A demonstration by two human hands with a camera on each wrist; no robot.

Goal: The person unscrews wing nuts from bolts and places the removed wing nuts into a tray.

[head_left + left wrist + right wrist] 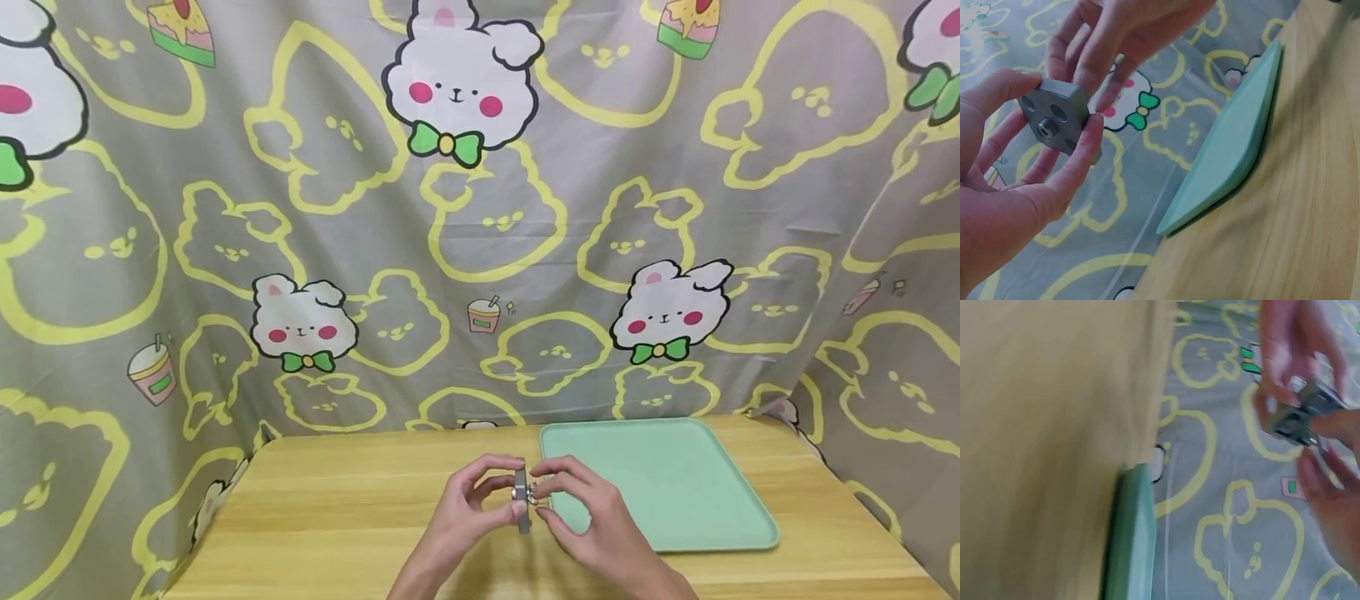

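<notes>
My left hand (pixel 465 508) grips a grey metal block (pixel 522 518) by its edges, thumb on the near side and fingers on the far side. In the left wrist view, the block's face has several round holes, and a round bolt head (pixel 1047 128) with a socket sits in its middle. On the opposite face, my right hand (pixel 596 508) curls its thumb and fingers around a small shiny metal part (pixel 533 493) sticking out of the block. Its exact shape is partly hidden by the fingers. Both hands are held up above the table.
A pale green tray (pixel 660 483) lies on the right side of the wooden table (pixel 322 492), beside and behind the right hand. Behind the table hangs a grey cloth (pixel 480 242) printed with cartoon rabbits, with more cloth at both sides.
</notes>
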